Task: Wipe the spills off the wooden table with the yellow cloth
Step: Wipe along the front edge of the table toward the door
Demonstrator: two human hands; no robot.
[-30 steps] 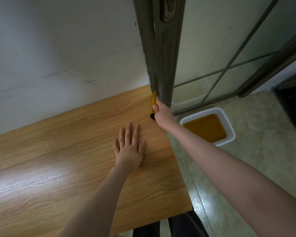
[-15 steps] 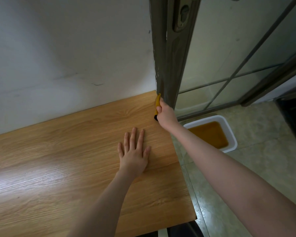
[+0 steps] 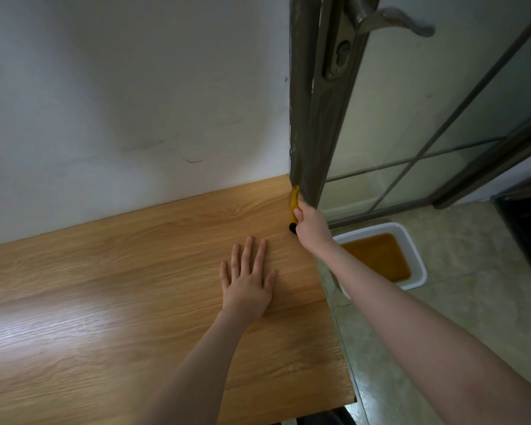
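While the left hand (image 3: 248,282) is lying flat on the table (image 3: 105,302) just right of centre frame, palm down with fingers spread and gripping nothing, the right hand (image 3: 311,223) is reaching toward the table's far right corner. It is closing around the cloth (image 3: 294,204), which is showing as a narrow yellow strip with a dark lower end, pressed along the table's right edge just beside the door frame (image 3: 307,118). Most of the cloth is hiding behind the fingers. At right of the frame a white tub (image 3: 417,265) holding brown liquid is sitting on the floor (image 3: 472,286), below the right forearm. A door handle (image 3: 393,21) is showing at the upper right.
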